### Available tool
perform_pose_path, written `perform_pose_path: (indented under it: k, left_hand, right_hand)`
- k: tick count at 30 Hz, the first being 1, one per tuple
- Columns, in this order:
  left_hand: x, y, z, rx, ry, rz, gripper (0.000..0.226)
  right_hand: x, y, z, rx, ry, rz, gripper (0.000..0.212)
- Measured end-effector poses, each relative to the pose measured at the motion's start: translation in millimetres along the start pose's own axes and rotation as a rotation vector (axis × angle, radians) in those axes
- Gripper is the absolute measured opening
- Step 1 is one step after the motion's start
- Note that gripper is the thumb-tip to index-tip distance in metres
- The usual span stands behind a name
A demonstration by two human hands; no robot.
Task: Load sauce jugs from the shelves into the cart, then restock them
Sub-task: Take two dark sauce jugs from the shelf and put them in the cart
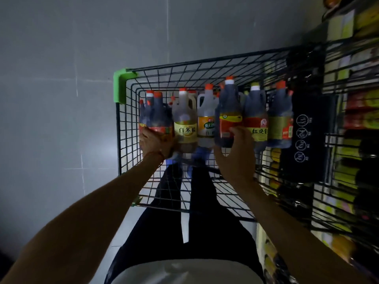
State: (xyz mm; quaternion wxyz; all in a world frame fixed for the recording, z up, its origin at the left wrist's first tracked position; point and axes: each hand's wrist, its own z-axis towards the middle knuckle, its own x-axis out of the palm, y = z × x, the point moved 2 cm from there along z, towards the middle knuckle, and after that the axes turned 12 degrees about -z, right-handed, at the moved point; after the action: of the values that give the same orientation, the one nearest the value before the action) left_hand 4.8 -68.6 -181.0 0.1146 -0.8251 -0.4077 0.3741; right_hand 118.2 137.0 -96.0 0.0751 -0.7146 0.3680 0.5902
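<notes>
A: From the head camera, where are the jugs?

B: In the cart [205,62], standing in a row across its far end with their caps up. Most are dark. Two pale jugs [185,121] sit left of the middle.

A: And the hands?

B: Both are busy. The left hand [154,143] wraps its fingers round the lower body of the end jug [156,113], the dark one at the left of the row. The right hand [235,158] grasps the red-label jug [228,108] low down, thumb on the label.

A: Why grip so low?

B: My guess is that the handles near the necks face away, so the near side of the body is easiest to reach over the cart's edge. A low grip also steadies a heavy jug.

A: Is either jug lifted?

B: The red-label jug stands higher and nearer than its neighbours, so I judge it to be off the cart floor. For the end jug I cannot tell.

A: Where would they go?

B: The shelves [357,111] run along the right, just beside the cart, and are packed with goods. With the cart this full, restocking seems to be the step in hand. The tight row may drag a neighbour along when a jug comes out.
</notes>
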Motion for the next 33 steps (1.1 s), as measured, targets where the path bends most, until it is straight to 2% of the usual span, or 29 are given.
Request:
perform_pose_path:
  k: [3, 9, 11, 17, 24, 29, 33]
  left_hand:
    - [2.7, 4.4, 9.7, -0.038, -0.059, -0.021, 0.129]
    - [-12.9, -4.7, 11.5, -0.075, -0.031, 0.090, 0.108]
    - [-16.4, -8.8, 2.5, -0.078, -0.049, 0.063, 0.110]
    - [-10.1, -33.4, -40.8, 0.056, -0.054, -0.004, 0.126]
    - [18.8, -54.5, -56.9, 0.088, -0.051, 0.020, 0.105]
    - [22.9, -55.6, -53.2, 0.100, -0.054, 0.038, 0.100]
    - [23.0, -57.2, -52.0, 0.088, -0.051, 0.045, 0.105]
  right_hand:
    - [4.6, -12.4, 10.1, 0.014, 0.034, -0.020, 0.067]
    - [5.1, -21.6, 27.1, 0.089, 0.071, 0.056, 0.072]
    - [6.0, -23.9, 33.7, 0.141, 0.092, 0.080, 0.072]
    - [7.9, -25.8, 44.5, 0.207, 0.144, 0.104, 0.072]
    - [11.3, -30.9, 55.0, 0.224, 0.143, 0.197, 0.063]
    - [13.6, -28.9, 58.4, 0.254, 0.139, 0.233, 0.066]
    - [15.3, -18.0, 49.0, 0.269, 0.091, 0.246, 0.068]
